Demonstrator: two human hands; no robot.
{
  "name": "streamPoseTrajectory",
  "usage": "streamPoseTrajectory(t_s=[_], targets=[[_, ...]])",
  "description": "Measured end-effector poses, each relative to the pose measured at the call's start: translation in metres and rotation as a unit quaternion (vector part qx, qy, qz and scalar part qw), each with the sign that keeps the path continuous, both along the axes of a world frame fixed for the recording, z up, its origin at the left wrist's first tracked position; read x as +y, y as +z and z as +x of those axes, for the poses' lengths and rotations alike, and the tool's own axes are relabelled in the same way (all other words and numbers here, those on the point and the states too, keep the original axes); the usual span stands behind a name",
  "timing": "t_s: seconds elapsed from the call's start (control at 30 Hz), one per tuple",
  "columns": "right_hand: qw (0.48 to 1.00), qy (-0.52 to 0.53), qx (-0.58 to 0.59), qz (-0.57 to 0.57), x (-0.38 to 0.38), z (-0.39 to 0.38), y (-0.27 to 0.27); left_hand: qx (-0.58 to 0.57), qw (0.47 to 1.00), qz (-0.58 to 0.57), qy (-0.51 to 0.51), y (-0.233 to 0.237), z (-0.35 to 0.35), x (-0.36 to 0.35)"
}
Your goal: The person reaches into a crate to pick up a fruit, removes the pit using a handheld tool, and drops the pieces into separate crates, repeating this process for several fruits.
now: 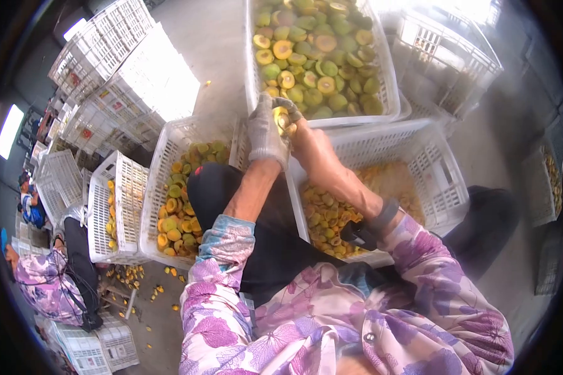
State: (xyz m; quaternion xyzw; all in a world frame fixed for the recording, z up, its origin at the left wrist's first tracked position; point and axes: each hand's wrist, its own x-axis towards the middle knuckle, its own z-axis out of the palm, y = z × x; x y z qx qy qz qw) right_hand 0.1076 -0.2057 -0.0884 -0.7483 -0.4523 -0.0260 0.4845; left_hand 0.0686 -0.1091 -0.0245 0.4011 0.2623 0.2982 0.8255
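Observation:
My left hand (268,132), in a grey-white glove, is closed around a halved stone fruit (283,119) with green skin and yellow flesh. Bare and closed, my right hand (311,145) presses up against the same fruit; whatever its fingers grip is hidden. Both hands meet over the near edge of a white crate of fruit halves (319,62), mostly green with some cut faces up. Below my right forearm sits another white crate (441,159), holding smaller yellow-orange and green pieces.
A third crate (156,181) of orange and green halves stands by my left knee, beside a narrower-looking white crate (131,206). Stacked crates (116,69) rise at the upper left, and others (447,53) at the upper right. Fruit pieces (159,289) litter the floor. Another person (47,275) sits at left.

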Motion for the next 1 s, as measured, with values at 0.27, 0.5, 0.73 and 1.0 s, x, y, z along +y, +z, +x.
streamPoseTrajectory(t_s=[0.27,0.5,0.73,1.0], targets=[[0.973,-0.044,-0.126,-0.189,-0.024,0.005,0.001,0.232,0.847,0.451,-0.158,-0.038,0.021,0.032],[0.999,0.031,-0.017,0.031,-0.030,0.010,0.044,-0.033,0.976,0.161,-0.141,0.003,-0.010,-0.002],[0.921,0.130,0.326,-0.171,-0.017,-0.016,0.052,-0.171,0.978,0.109,-0.045,-0.001,-0.006,0.004],[0.811,0.298,0.418,-0.281,-0.040,0.014,0.065,-0.134,0.968,-0.040,-0.209,-0.011,-0.015,0.015]])
